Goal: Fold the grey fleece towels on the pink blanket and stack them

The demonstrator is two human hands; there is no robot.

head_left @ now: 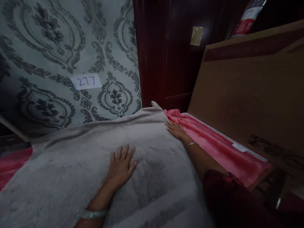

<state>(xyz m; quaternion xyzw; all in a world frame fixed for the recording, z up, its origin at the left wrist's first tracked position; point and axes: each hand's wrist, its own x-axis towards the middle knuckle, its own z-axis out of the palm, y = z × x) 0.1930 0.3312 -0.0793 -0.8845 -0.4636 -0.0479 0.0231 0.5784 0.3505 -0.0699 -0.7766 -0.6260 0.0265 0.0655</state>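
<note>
A grey plush blanket (147, 136) lies spread out in front of me, with a raised fold along its far edge and darker brushed patches in its middle. My left hand (121, 166) rests flat on it, fingers spread, with a pale bangle on the wrist. Farther off, my right hand (175, 129) lies stretched out on the blanket's right edge, a thin bracelet on that wrist. Pink plush cloth (213, 142) shows beyond the grey edge on the right, and more of it appears at the far left. Neither hand holds anything.
A patterned wallpapered wall (99, 57) with a paper marked 277 (86, 81) rises behind the blanket. Beside it is a dark red wooden panel (163, 53). At the right, a large cardboard box (249, 88) leans, with a red-labelled bottle (248, 19) above it.
</note>
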